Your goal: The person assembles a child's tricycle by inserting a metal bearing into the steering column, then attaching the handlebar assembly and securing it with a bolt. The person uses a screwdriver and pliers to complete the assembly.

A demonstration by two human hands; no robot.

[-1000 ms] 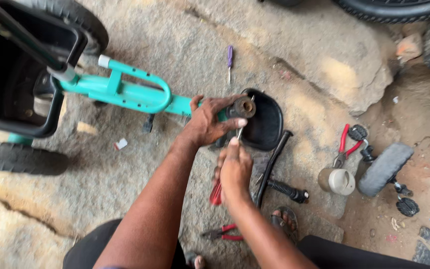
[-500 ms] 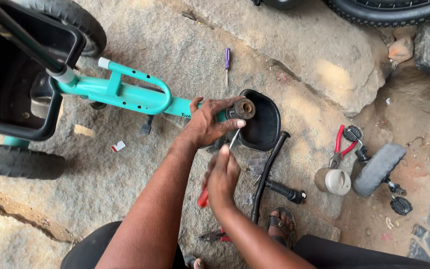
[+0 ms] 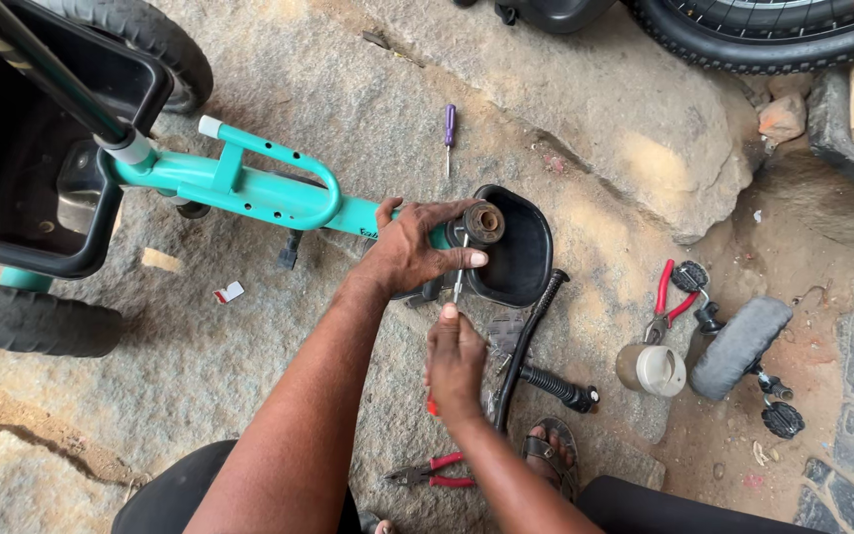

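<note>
A teal tricycle frame (image 3: pixel 249 188) lies on its side on rough stone. My left hand (image 3: pixel 412 247) grips the frame's front end, next to the round head tube (image 3: pixel 483 222) and a black mudguard (image 3: pixel 521 247). My right hand (image 3: pixel 455 361) holds a red-handled screwdriver (image 3: pixel 458 282) upright, its metal shaft pointing up at the frame end just under my left thumb. The screwdriver's handle is mostly hidden in my fist.
Black seat bucket (image 3: pixel 22 168) and rear wheels (image 3: pixel 32 318) at left. Purple screwdriver (image 3: pixel 449 133) beyond the frame. Black handlebar (image 3: pixel 536 356), red pliers (image 3: pixel 432 473), red cutters (image 3: pixel 669 297), a beige cap (image 3: pixel 650 369) and a small wheel with pedals (image 3: pixel 740 346) lie right. My sandalled foot (image 3: pixel 549 455) below.
My right hand has slid down and back from the frame end, so more of the screwdriver shaft shows. My left hand keeps its grip on the frame.
</note>
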